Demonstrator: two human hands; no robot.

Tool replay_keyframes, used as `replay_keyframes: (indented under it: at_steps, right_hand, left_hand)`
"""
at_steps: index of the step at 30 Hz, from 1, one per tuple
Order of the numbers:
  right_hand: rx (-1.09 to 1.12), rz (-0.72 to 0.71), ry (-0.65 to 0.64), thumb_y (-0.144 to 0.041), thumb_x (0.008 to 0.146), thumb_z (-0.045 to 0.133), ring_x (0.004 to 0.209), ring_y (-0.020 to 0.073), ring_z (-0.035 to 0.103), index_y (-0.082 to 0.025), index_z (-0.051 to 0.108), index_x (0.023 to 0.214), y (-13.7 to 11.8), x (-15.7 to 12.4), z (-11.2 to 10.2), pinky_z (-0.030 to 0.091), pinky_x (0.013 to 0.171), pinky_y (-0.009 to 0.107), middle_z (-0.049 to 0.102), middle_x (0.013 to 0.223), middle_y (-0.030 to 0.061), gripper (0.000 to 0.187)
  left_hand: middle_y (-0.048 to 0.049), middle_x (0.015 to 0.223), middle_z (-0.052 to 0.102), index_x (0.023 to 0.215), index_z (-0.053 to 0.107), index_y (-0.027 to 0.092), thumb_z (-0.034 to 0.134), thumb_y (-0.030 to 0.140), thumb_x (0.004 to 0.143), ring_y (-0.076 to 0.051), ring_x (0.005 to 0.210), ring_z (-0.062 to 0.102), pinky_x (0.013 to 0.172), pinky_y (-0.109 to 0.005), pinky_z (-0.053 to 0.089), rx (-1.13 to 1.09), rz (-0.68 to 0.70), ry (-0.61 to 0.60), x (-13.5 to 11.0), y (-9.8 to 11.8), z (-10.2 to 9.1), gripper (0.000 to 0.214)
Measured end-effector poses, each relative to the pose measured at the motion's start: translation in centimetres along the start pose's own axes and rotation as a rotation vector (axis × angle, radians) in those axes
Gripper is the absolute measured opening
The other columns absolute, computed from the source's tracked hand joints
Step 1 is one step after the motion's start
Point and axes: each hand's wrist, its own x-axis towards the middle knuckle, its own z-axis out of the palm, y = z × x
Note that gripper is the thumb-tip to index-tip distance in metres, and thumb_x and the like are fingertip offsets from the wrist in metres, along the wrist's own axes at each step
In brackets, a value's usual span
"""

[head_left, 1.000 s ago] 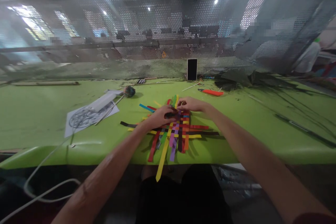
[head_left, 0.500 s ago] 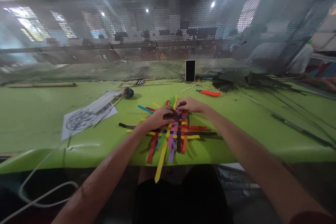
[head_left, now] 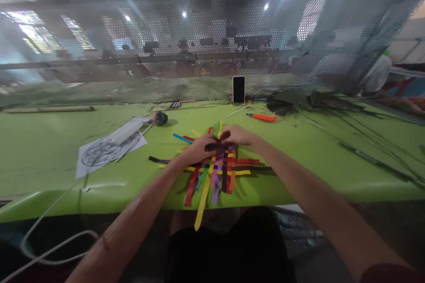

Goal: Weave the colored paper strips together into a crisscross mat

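Note:
A mat of interlaced paper strips (head_left: 229, 169) lies near the table's front edge, with loose ends fanning out all round. Red, orange, purple, black, green and blue show among them, and one long yellow strip (head_left: 203, 203) hangs over the edge. My left hand (head_left: 200, 148) rests on the left part of the weave, its fingers bent inward at a strip. Across from it, my right hand (head_left: 237, 135) pinches at the far part of the weave, near a purple strip. The fingertips of both hands nearly meet; what exactly lies between them is partly hidden.
A red-handled cutter (head_left: 264, 118) lies beyond my right hand. A phone-like dark panel (head_left: 238, 89) stands against the mesh screen (head_left: 206, 40). Printed paper (head_left: 96, 152), a dark ball (head_left: 160, 118), thin sticks and dark leaves (head_left: 295, 101) lie about the green table (head_left: 40, 141).
My right hand has shifted slightly down and closer to my left fingertips. The strip mat stays in place on the table; the whole view has drifted a little.

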Motion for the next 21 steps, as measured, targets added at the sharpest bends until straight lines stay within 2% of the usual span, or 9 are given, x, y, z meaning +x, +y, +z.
replay_keyframes:
  at_steps: [9,16,21]
  right_hand:
    - [-0.341,-0.06,-0.002,-0.006,0.085,0.051,0.09,0.0197,0.07,-0.016,0.081,0.104,-2.8,-1.4,-0.4,0.048,0.083,0.028,0.079,0.104,0.0096,0.036]
    - [-0.582,-0.017,0.016,-0.008,0.092,0.046,0.087,0.0242,0.069,-0.009,0.074,0.112,-3.6,-2.2,1.2,0.048,0.077,0.031,0.077,0.101,0.0183,0.035]
    - [-0.667,-0.04,-0.021,-0.006,0.092,0.046,0.092,0.0242,0.069,-0.009,0.071,0.114,-4.3,-2.9,2.1,0.049,0.08,0.031,0.075,0.106,0.0186,0.034]
  left_hand:
    - [-0.0113,0.123,0.071,0.115,0.073,0.018,0.068,0.036,0.092,-0.026,0.116,0.064,0.105,-0.039,0.048,-0.018,-0.011,0.034,0.0,0.2,0.1,0.029]
    - [-0.0108,0.12,0.071,0.11,0.074,0.019,0.067,0.04,0.093,-0.026,0.113,0.064,0.104,-0.038,0.049,-0.031,0.004,0.035,0.1,0.4,0.0,0.029]
    - [-0.0102,0.113,0.072,0.102,0.073,0.019,0.066,0.04,0.094,-0.023,0.105,0.065,0.098,-0.037,0.051,-0.04,0.018,0.04,0.1,0.6,0.0,0.023]
